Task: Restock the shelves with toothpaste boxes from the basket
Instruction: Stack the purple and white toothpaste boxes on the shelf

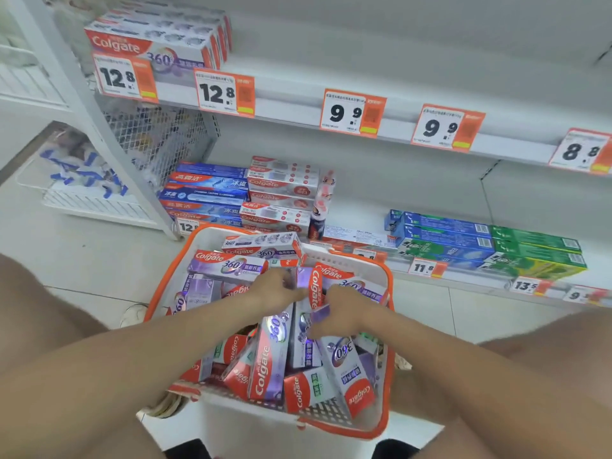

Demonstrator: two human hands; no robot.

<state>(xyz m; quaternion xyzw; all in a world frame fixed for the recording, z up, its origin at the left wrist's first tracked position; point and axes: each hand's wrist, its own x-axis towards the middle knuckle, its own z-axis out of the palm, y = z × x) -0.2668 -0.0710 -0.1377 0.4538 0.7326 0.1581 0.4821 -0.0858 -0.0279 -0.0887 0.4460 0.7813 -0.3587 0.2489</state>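
1. Both my forearms reach forward and down into the orange-rimmed white plastic basket [212,238].
2. My left hand [278,288] curls round a red-and-purple cardboard toothpaste box [314,289] upright in the heap.
3. My right hand [344,308] pinches its near end.

- I see orange-and-white paper price tags [352,112], printed 12.8 and 9.9.
- White wire-mesh panel [159,134] at left.
- Low white slatted rack [96,207] on pale tiled floor [99,260].

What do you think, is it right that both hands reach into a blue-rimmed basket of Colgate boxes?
Not quite. In the head view the basket has an orange rim, not blue. The left hand and right hand do reach into it, among Colgate boxes.
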